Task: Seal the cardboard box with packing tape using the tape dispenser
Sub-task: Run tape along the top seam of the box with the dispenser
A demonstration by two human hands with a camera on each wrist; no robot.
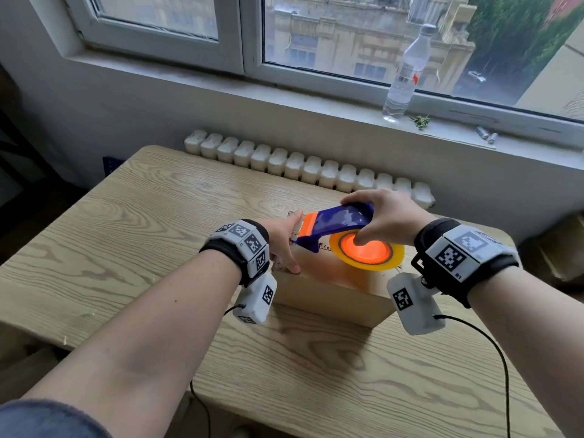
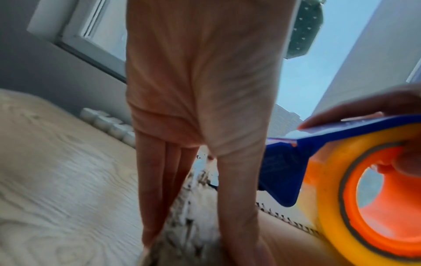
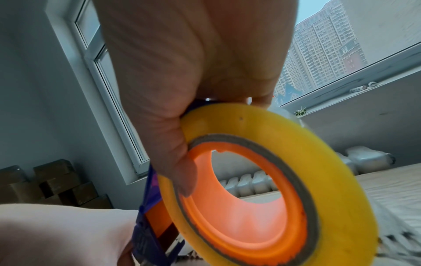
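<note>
A plain cardboard box stands on the wooden table. My right hand grips the blue and orange tape dispenser over the box top, thumb tucked into the orange core of the yellow tape roll. The dispenser's orange blade end points left, down near the box's left edge. My left hand lies with straight fingers over that left edge, thumb along the top and fingers down the side, right beside the blade. Old torn tape shows on the box under the left hand.
A white radiator runs behind the table. On the windowsill stand a clear water bottle and small items. More cardboard boxes are stacked on the floor by the wall. Cables hang from both wrist cameras.
</note>
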